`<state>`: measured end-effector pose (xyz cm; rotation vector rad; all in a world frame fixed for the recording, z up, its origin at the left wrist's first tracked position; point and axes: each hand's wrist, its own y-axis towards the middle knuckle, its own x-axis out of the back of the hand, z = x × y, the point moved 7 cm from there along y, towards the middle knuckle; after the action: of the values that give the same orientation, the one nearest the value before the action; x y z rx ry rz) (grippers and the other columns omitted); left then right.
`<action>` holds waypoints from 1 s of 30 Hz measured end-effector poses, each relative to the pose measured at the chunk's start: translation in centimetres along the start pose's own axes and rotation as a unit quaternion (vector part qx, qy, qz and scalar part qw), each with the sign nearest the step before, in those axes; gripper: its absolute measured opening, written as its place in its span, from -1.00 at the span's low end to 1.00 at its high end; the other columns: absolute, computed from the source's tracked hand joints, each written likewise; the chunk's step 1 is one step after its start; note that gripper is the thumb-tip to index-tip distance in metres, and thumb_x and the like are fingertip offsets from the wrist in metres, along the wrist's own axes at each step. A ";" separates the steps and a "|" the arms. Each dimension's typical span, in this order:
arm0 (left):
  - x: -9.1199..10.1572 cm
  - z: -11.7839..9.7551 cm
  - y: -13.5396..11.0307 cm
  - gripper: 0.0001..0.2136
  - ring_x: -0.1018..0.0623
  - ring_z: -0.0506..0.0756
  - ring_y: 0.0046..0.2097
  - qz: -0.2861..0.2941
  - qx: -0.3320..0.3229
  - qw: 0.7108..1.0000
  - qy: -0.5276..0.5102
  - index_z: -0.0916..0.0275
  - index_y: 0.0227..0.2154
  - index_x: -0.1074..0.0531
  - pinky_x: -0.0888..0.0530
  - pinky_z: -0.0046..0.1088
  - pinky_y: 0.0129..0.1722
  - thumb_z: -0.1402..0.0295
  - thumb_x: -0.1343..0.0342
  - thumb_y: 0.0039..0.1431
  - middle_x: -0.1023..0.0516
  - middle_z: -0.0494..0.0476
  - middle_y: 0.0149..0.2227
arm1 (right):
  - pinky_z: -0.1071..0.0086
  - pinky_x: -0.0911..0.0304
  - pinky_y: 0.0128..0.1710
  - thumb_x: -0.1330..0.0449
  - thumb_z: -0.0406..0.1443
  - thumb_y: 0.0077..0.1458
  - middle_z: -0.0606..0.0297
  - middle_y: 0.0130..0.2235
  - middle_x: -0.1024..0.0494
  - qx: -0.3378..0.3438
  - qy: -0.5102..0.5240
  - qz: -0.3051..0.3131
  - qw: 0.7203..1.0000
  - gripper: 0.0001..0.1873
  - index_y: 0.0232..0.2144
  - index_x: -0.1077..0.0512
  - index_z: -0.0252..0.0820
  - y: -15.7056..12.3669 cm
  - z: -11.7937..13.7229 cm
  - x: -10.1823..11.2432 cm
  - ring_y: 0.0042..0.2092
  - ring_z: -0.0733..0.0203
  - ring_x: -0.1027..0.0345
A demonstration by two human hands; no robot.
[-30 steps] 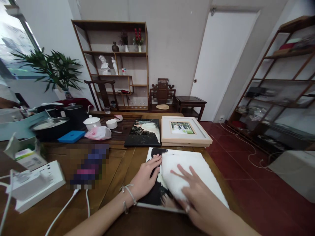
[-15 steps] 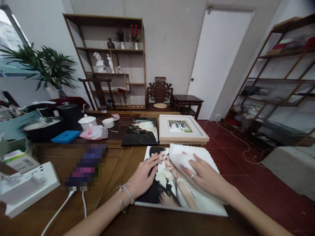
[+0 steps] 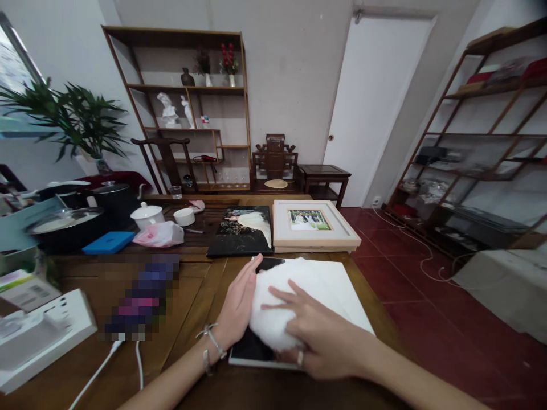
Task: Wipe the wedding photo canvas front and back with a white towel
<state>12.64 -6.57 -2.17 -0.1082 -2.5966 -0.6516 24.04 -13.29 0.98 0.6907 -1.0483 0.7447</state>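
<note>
"Lying well left of the fingers of the left hand (image 3: 237, 299): a white power strip (image 3: 55, 324). Nearer those fingers, a device (image 3: 143, 296), blurred by pixelation, with white cables (image 3: 139, 364), on the wooden table (image 3: 196, 285)."

"State of the left fingers?"

"Extended, side by side, grasping nothing visible. They lie along the left side of a black-and-white panel (image 3: 251, 345)."

"Beyond the left fingertips?"

"A dark picture (image 3: 239, 243), near them."

"Next, rightward?"

"A bunched white cloth (image 3: 270, 319), just beside the left fingers and under those of the right hand (image 3: 322, 336). Several right fingers spread over its top; one digit, wearing a ring (image 3: 300, 358), sits lower. Whether they pinch the cloth: cannot tell."

"Panel position?"

"Flat on the table, under cloth and right fingers; its white part extends to their right."

"Last item?"

"A pale wooden frame (image 3: 316, 245), beyond and right of the right fingertips, well apart from them, just beside the dark picture."
</note>
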 end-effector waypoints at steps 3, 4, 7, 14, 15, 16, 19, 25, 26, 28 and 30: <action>-0.1 -0.1 0.1 -0.58 -0.25 0.07 0.16 0.008 -0.005 1.000 0.015 0.26 0.05 -0.26 -0.14 -0.30 0.18 0.24 0.34 0.29 -0.30 0.13 0.12 | 0.11 0.36 0.21 -0.14 -0.36 -0.03 0.29 0.10 -0.31 0.011 0.035 0.059 0.998 -0.87 -0.39 -0.49 -0.11 -1.9 2.1 -0.2 0.22 0.09 0.12; -0.3 -0.1 0.0 -0.60 -0.25 0.07 0.16 0.020 -0.011 0.999 0.030 0.26 0.04 -0.27 -0.14 -0.30 0.17 0.25 0.32 0.29 -0.31 0.13 0.11 | 0.12 0.32 0.21 -0.12 -0.38 -0.01 0.30 0.09 -0.33 0.004 0.046 0.076 0.996 -0.85 -0.44 -0.49 -0.09 -2.7 2.5 -0.2 0.21 0.10 0.07; -1.4 -0.2 -0.2 -0.64 -0.23 0.11 0.18 0.088 -0.030 0.991 0.096 0.22 0.05 -0.27 -0.17 -0.25 0.16 0.26 0.16 0.24 -0.27 0.12 0.13 | 0.17 0.11 0.18 -0.08 -0.41 0.02 0.29 0.09 -0.31 -0.069 0.058 0.059 0.994 -0.81 -0.50 -0.47 -0.11 -5.4 1.7 0.5 0.17 0.08 -0.03; -2.6 -0.3 -0.6 -0.67 -0.23 0.12 0.17 0.153 -0.076 0.973 0.155 0.12 0.02 -0.31 -0.18 -0.21 0.15 0.30 0.08 0.20 -0.27 0.05 0.14 | 0.09 -0.14 0.00 0.07 -0.10 0.17 0.12 -0.05 -0.43 -0.283 0.043 -0.028 0.958 -0.67 -0.37 -0.38 -0.15 -9.1 -7.5 2.3 0.17 -0.08 0.00; -2.6 -0.4 -0.6 -0.67 -0.24 0.12 0.17 0.151 -0.078 0.973 0.157 0.12 0.02 -0.31 -0.18 -0.21 0.15 0.30 0.07 0.20 -0.27 0.05 0.14 | 0.09 -0.16 -0.03 0.10 -0.08 0.17 0.10 -0.11 -0.46 -0.301 0.035 -0.043 0.952 -0.64 -0.39 -0.36 -0.15 -8.9 -8.7 2.6 0.15 -0.09 -0.04; -2.6 -0.4 -0.5 -0.67 -0.23 0.12 0.17 0.150 -0.078 0.973 0.158 0.12 0.03 -0.31 -0.18 -0.22 0.15 0.31 0.07 0.20 -0.27 0.05 0.14 | 0.09 -0.17 -0.05 0.12 -0.07 0.18 0.11 -0.15 -0.47 -0.313 0.027 -0.059 0.947 -0.63 -0.40 -0.35 -0.14 -8.5 -9.7 3.0 0.13 -0.09 -0.07; -2.5 -0.4 -0.5 -0.67 -0.24 0.11 0.17 0.150 -0.077 0.972 0.163 0.12 0.03 -0.31 -0.19 -0.23 0.15 0.31 0.08 0.20 -0.27 0.05 0.14 | 0.07 -0.13 -0.02 0.12 -0.12 0.19 0.11 -0.11 -0.46 -0.303 0.000 -0.098 0.948 -0.67 -0.39 -0.34 -0.15 -6.9 -10.6 3.7 0.13 -0.08 -0.08; -2.6 -0.5 -0.4 -0.68 -0.27 0.13 0.15 0.145 -0.078 0.972 0.168 0.15 0.01 -0.34 -0.22 -0.20 0.13 0.33 0.06 0.19 -0.31 0.08 0.11 | -0.02 0.13 0.14 0.02 -0.29 0.11 0.02 0.11 -0.27 -0.198 -0.030 -0.066 0.978 -0.77 -0.44 -0.40 -0.23 -5.4 -4.4 0.8 0.22 -0.04 0.14; -2.6 -0.5 -0.4 -0.67 -0.27 0.13 0.15 0.146 -0.078 0.972 0.169 0.15 0.01 -0.33 -0.22 -0.20 0.13 0.34 0.06 0.18 -0.31 0.08 0.11 | -0.03 0.18 0.16 -0.03 -0.34 0.05 0.05 0.13 -0.25 -0.179 -0.027 -0.051 0.982 -0.83 -0.42 -0.43 -0.24 -5.3 -3.2 -0.1 0.22 -0.05 0.15; -2.6 -0.3 -0.4 -0.67 -0.25 0.13 0.16 0.150 -0.074 0.971 0.173 0.15 0.01 -0.33 -0.22 -0.19 0.13 0.36 0.07 0.18 -0.30 0.08 0.12 | -0.09 0.23 0.16 -0.08 -0.38 0.00 0.16 0.11 -0.29 -0.121 -0.014 -0.011 0.993 -0.84 -0.48 -0.46 -0.20 -5.3 -0.8 -2.0 0.20 -0.08 0.10; -2.6 -0.2 -0.4 -0.66 -0.24 0.13 0.17 0.154 -0.071 0.970 0.176 0.15 0.02 -0.32 -0.22 -0.20 0.14 0.36 0.08 0.18 -0.29 0.08 0.13 | -0.09 0.20 0.16 -0.07 -0.41 0.01 0.25 0.07 -0.34 -0.083 -0.004 0.013 0.996 -0.79 -0.54 -0.48 -0.16 -5.4 0.6 -2.9 0.18 -0.07 0.03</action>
<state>14.95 -6.92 -3.39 -0.3956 -2.1322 -0.6713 27.19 -17.42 -2.25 0.5379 -1.1152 0.6693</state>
